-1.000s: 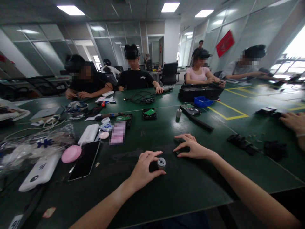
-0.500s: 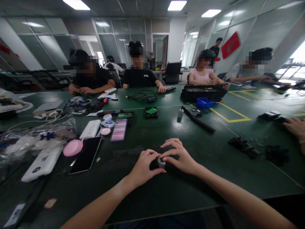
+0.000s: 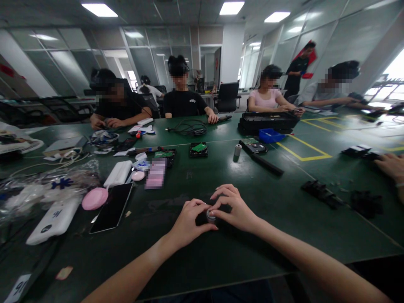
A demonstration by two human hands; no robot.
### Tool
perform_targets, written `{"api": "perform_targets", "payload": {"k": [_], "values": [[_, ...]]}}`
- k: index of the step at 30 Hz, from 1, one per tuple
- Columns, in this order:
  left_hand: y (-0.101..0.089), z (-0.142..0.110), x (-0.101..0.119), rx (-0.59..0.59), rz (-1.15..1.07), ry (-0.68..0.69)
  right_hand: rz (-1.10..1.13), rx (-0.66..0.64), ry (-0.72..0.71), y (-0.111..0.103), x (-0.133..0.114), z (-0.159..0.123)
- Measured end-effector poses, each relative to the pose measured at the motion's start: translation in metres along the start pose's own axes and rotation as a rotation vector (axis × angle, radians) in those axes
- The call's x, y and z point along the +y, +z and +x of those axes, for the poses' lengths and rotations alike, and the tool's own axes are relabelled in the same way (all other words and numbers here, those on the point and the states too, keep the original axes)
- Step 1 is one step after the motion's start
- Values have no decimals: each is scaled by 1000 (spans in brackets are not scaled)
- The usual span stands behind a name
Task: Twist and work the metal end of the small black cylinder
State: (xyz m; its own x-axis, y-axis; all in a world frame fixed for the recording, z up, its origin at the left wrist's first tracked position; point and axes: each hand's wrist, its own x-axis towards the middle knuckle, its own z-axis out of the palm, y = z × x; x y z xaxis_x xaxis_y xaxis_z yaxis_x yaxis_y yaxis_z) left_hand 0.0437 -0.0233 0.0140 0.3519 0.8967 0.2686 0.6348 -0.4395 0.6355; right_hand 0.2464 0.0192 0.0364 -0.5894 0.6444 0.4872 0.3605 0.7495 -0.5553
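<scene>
A small silver metal cylinder (image 3: 211,217) stands upright on the green table before me, its top largely covered by fingers. My left hand (image 3: 189,221) curls round it from the left, thumb at the near side and fingertips at the far side. From the right, my right hand (image 3: 235,208) reaches over, thumb and index finger pinched at the cylinder's top. Whatever small piece may be between those fingertips is hidden. Farther back stands another silver cylinder (image 3: 237,151), untouched.
Left of my hands lie a tablet-like black device (image 3: 112,208), a pink round case (image 3: 94,198) and a white case (image 3: 52,221). Circuit-board parts (image 3: 198,150) and a blue tray (image 3: 271,135) are farther back. Black parts (image 3: 322,192) and a co-worker's hand (image 3: 391,166) are right.
My right hand has come left from the table surface to the cylinder's top, its thumb and index finger closing there. My left hand has stayed round the cylinder.
</scene>
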Motion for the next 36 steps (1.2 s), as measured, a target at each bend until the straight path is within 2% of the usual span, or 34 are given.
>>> {"api": "perform_targets", "payload": {"k": [5,10,14,17,22,25,30,36], "values": [[1,1,0,-4,5,-8,-8,32,-45,-1,-1,2],[0,2,2,-17,6,-25,-32,131,-11,-30,29,4],[-1,2,3,-26,-5,-51,-173,-19,77,-63,65,-3],[-2,1,4,-30,-5,-51,-199,-127,170,-74,79,-10],[-3,-1,6,-18,13,-41,-175,-259,181,-68,78,-13],[-1,-3,5,25,43,-9,-170,-290,178,-65,75,-13],[1,-4,1,85,82,41,-147,-262,151,-64,73,-13],[-3,-3,3,74,78,16,-64,-195,126,-55,73,-13]]}}
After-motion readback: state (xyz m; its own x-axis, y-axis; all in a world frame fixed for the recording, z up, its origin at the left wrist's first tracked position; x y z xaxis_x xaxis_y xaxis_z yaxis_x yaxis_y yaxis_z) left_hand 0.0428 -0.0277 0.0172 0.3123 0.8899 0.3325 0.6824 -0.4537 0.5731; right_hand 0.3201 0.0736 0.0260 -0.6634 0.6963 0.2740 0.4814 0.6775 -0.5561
